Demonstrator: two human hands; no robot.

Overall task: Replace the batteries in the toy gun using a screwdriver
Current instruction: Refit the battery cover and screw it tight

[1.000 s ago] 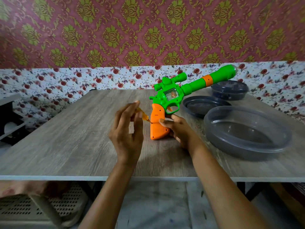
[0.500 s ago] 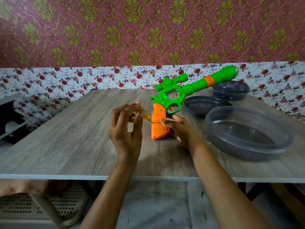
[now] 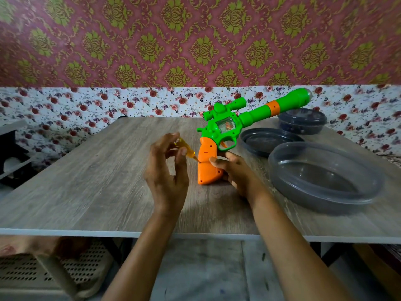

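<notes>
A green toy gun (image 3: 227,124) with an orange grip (image 3: 208,164) stands on its grip's butt on the wooden table (image 3: 86,181), barrel pointing up and to the right. My right hand (image 3: 236,172) grips the orange grip from the right side, thumb on its face. My left hand (image 3: 167,170) pinches a small screwdriver with a clear yellow handle (image 3: 186,149) between thumb and fingers. The screwdriver's tip meets the left edge of the orange grip. Most of the handle is hidden behind my fingers.
A large grey plastic bowl (image 3: 325,177) sits at the right of the table. Behind it lies a dark round lid (image 3: 267,142), and further back a lidded dark container (image 3: 301,120). A perforated stool (image 3: 43,270) stands under the table's left front edge.
My left hand's fingers have shifted round the screwdriver handle, as in turning it. The gun and my right hand have stayed in place.
</notes>
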